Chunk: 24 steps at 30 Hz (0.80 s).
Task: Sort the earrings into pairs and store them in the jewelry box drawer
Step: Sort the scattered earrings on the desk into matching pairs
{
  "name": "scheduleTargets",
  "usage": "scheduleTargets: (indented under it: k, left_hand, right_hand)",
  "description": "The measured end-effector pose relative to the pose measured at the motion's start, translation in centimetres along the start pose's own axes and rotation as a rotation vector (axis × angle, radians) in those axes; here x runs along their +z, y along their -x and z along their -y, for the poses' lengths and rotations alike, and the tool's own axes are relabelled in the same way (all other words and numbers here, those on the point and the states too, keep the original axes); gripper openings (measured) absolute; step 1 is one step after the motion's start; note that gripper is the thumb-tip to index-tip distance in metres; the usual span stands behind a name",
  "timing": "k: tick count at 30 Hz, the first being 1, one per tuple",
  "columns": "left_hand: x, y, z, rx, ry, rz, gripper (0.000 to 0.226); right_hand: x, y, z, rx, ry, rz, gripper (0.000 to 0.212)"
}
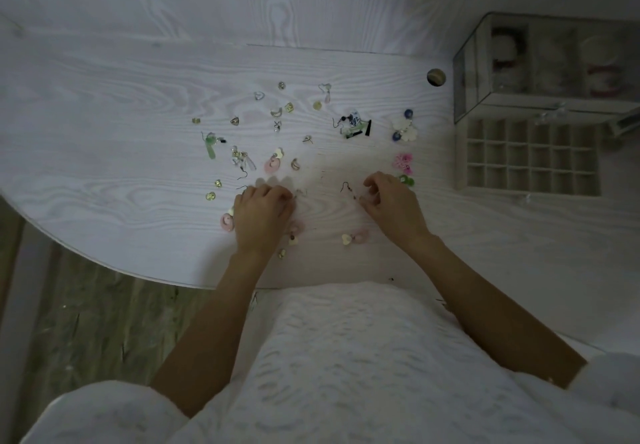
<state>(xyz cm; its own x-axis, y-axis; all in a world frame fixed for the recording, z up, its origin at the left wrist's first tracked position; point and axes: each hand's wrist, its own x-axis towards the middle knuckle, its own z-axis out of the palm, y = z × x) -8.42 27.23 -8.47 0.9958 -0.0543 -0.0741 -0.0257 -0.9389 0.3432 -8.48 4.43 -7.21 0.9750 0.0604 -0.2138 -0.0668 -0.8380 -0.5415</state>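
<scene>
Several earrings lie scattered over the white wooden table [104, 138]. My left hand [261, 213] rests near the table's front with its fingers curled down on a small hooked earring [300, 193]. My right hand [393, 203] pinches the lower end of a thin hook earring [347, 190]. A pink-and-heart earring [354, 237] lies between my wrists, and another pink one [227, 222] sits left of my left hand. Pink flower earrings [402, 161] and a green one [406, 180] lie beyond my right hand. The jewelry box [540, 73] stands at the right with its gridded drawer [528, 158] pulled out.
A round cable hole [436, 77] sits in the table left of the box. White flower and blue bead earrings [404, 129] lie near the drawer. The table's curved front edge runs close to my body, with floor visible below on the left.
</scene>
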Motion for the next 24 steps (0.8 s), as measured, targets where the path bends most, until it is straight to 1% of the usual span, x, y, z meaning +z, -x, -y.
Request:
scheduleTargets:
  k: [3, 6, 8, 11, 13, 15, 16, 17, 20, 22, 24]
  left_hand:
    - [0.1, 0.6, 0.1, -0.006, 0.029, -0.013, 0.028]
    - [0.8, 1.6, 1.0, 0.023, 0.042, 0.004, 0.030]
    - [1.3, 2.6, 1.5, 0.029, 0.063, 0.005, 0.034]
    - [1.1, 4.3, 1.1, -0.034, 0.108, -0.065, 0.029]
    - [0.9, 5.5, 0.6, -0.105, 0.130, -0.103, 0.026]
    - [0.8, 6.8, 0.3, -0.183, 0.144, -0.126, 0.025]
    - [0.7, 7.6, 0.2, -0.220, 0.155, -0.135, 0.025]
    - [0.6, 8.3, 0.1, -0.249, 0.175, -0.146, 0.025]
    - [0.4, 10.2, 0.1, -0.282, 0.265, -0.146, 0.022]
    - [0.3, 11.1, 0.2, -0.259, 0.266, -0.132, 0.024]
    - [0.1, 11.8, 0.3, -0.267, 0.267, -0.128, 0.026]
  right_hand:
    - [0.2, -0.4, 0.1, -0.046, 0.031, 0.011, 0.032]
    - [0.8, -0.7, 0.4, -0.101, 0.039, 0.014, 0.034]
    - [0.9, -0.6, 0.4, -0.090, 0.040, 0.036, 0.034]
    - [0.7, 0.1, 0.0, -0.061, 0.033, 0.039, 0.033]
    - [0.3, 0.7, -0.5, -0.083, 0.084, -0.040, 0.030]
    - [-0.1, 1.0, -0.9, -0.154, 0.176, -0.140, 0.026]
    - [-0.2, 1.1, -0.9, -0.205, 0.198, -0.155, 0.025]
    - [-0.3, 0.9, -0.7, -0.248, 0.202, -0.140, 0.024]
    - [0.1, 0.2, -0.1, -0.323, 0.206, -0.011, 0.024]
    - [0.6, -0.1, 0.1, -0.320, 0.204, 0.052, 0.023]
    - [0.9, 0.0, 0.2, -0.288, 0.174, 0.079, 0.022]
